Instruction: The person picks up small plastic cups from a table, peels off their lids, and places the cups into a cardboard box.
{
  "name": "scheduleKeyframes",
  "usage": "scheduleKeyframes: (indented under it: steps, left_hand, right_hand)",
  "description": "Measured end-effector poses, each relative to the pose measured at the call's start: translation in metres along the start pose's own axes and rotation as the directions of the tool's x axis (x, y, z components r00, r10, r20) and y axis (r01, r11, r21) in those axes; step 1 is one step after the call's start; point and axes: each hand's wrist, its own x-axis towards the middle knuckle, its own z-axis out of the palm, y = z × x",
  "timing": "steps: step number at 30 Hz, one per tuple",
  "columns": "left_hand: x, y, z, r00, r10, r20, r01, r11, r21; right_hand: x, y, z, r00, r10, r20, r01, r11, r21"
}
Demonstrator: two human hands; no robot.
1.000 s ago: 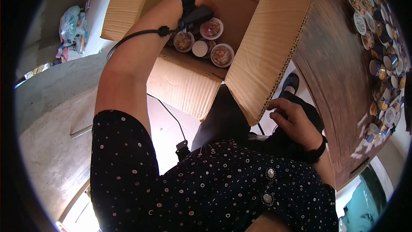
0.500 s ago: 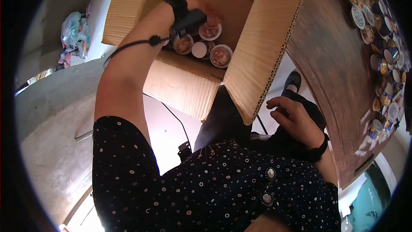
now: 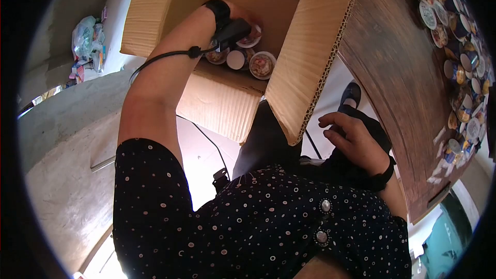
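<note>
My left hand (image 3: 242,14) is down inside a large open cardboard box (image 3: 219,106), beside several small cups. A black wrist strap with a device on it hides most of the hand, so its fingers do not show. Nearest to it is a cup with reddish contents (image 3: 251,36), partly covered by the device. Another reddish cup (image 3: 262,65) and a white-ended cup lying on its side (image 3: 236,60) sit close by. My right hand (image 3: 356,142) hovers over my dark-clothed leg, right of the box flap, fingers loosely bent and apart, holding nothing.
A brown wooden table (image 3: 398,72) stands at the right, with many small cups (image 3: 467,62) crowded along its far side. At the left are a curved grey wall (image 3: 67,108) and a plastic bag (image 3: 85,39) among wrappers. A black cable (image 3: 206,137) hangs below the box.
My left hand and its wrist device have shifted slightly right and down over the cups, covering more of them. The right hand stays nearly still, and the whole view has shifted a little.
</note>
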Motion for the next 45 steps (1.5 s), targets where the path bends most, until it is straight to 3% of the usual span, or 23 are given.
scheduleKeyframes:
  steps: [4, 8, 9, 11, 13, 17, 20, 23, 24, 25, 26, 27, 29, 31, 35, 37, 39, 40, 42, 43, 45]
  left_hand:
    - [-0.021, -0.016, 0.005, 0.996, -0.001, -0.084, -0.004, 0.998, -0.057]
    - [-0.002, -0.022, -0.009, 0.982, 0.046, -0.184, -0.072, 0.988, -0.136]
    - [0.006, -0.024, -0.011, 0.974, 0.044, -0.223, -0.086, 0.98, -0.181]
    - [0.014, -0.027, -0.018, 0.948, 0.058, -0.314, -0.145, 0.954, -0.261]
    - [0.007, -0.032, -0.018, 0.913, 0.074, -0.401, -0.217, 0.92, -0.326]
    - [-0.011, -0.037, -0.022, 0.788, 0.102, -0.607, -0.37, 0.867, -0.335]
    - [-0.042, -0.029, -0.03, 0.646, 0.135, -0.752, -0.42, 0.885, -0.201]
    - [-0.097, 0.029, -0.031, 0.495, 0.213, -0.842, -0.316, 0.947, 0.055]
    - [-0.115, 0.057, -0.022, 0.497, 0.224, -0.838, -0.311, 0.948, 0.069]
    - [-0.132, 0.093, -0.007, 0.397, 0.293, -0.87, -0.409, 0.905, 0.118]
    - [-0.146, 0.129, 0.013, 0.287, 0.349, -0.892, -0.498, 0.85, 0.172]
    - [-0.157, 0.166, 0.038, 0.282, 0.357, -0.891, -0.49, 0.852, 0.186]
    - [-0.166, 0.237, 0.094, 0.227, 0.376, -0.899, -0.546, 0.813, 0.202]
    - [-0.149, 0.27, 0.14, 0.266, 0.387, -0.883, -0.657, 0.743, 0.128]
    - [-0.09, 0.295, 0.207, 0.489, 0.493, -0.72, -0.779, 0.618, -0.107]
    - [-0.062, 0.296, 0.232, 0.588, 0.455, -0.669, -0.76, 0.595, -0.264]
    - [-0.043, 0.299, 0.251, 0.622, 0.462, -0.632, -0.742, 0.606, -0.286]
    - [-0.039, 0.301, 0.258, 0.653, 0.466, -0.597, -0.723, 0.617, -0.31]
    - [-0.037, 0.308, 0.265, 0.669, 0.471, -0.575, -0.712, 0.628, -0.314]
    - [-0.036, 0.313, 0.267, 0.689, 0.477, -0.546, -0.699, 0.637, -0.326]
    - [-0.036, 0.32, 0.268, 0.692, 0.471, -0.547, -0.696, 0.638, -0.33]
  right_hand:
    - [0.001, -0.001, -0.002, 0.999, 0.036, 0.033, -0.036, 0.999, 0.01]
    - [-0.001, 0.026, 0.01, 0.991, -0.134, -0.03, 0.134, 0.991, -0.003]
    - [-0.001, 0.025, 0.007, 0.973, -0.22, -0.07, 0.213, 0.972, -0.102]
    - [-0.003, 0.022, 0.007, 0.996, -0.088, -0.021, 0.086, 0.994, -0.062]
    - [-0.002, 0.021, 0.008, 0.994, -0.084, -0.07, 0.081, 0.996, -0.044]
    - [-0.008, 0.021, 0.012, 0.991, -0.092, -0.095, 0.093, 0.996, 0.012]
    - [-0.007, 0.028, 0.018, 0.976, -0.178, -0.126, 0.176, 0.984, -0.025]
    - [-0.012, 0.028, 0.016, 0.958, -0.238, -0.159, 0.253, 0.964, 0.086]
    - [-0.02, 0.023, 0.013, 0.946, -0.234, -0.226, 0.262, 0.959, 0.105]
    - [-0.026, 0.024, 0.008, 0.941, -0.243, -0.236, 0.274, 0.956, 0.106]
    - [-0.033, 0.027, 0.003, 0.895, -0.277, -0.349, 0.334, 0.936, 0.115]
    - [-0.04, 0.029, -0.004, 0.835, -0.305, -0.457, 0.396, 0.911, 0.115]
    - [-0.068, 0.031, -0.022, 0.704, -0.353, -0.617, 0.402, 0.913, -0.064]
    - [-0.092, 0.052, -0.041, 0.603, -0.313, -0.734, 0.356, 0.929, -0.104]
    - [-0.164, 0.095, -0.078, 0.258, -0.202, -0.945, 0.083, 0.979, -0.186]
    - [-0.189, 0.144, -0.106, -0.007, -0.372, -0.928, -0.167, 0.916, -0.366]
    - [-0.224, 0.146, -0.127, -0.153, -0.404, -0.902, -0.461, 0.837, -0.297]
    - [-0.233, 0.151, -0.139, -0.155, -0.404, -0.901, -0.456, 0.839, -0.298]
    - [-0.244, 0.156, -0.161, -0.306, -0.293, -0.906, -0.588, 0.806, -0.062]
    - [-0.244, 0.158, -0.168, -0.312, -0.292, -0.904, -0.583, 0.81, -0.061]
    - [-0.243, 0.152, -0.176, -0.293, 0.0, -0.956, -0.584, 0.791, 0.179]
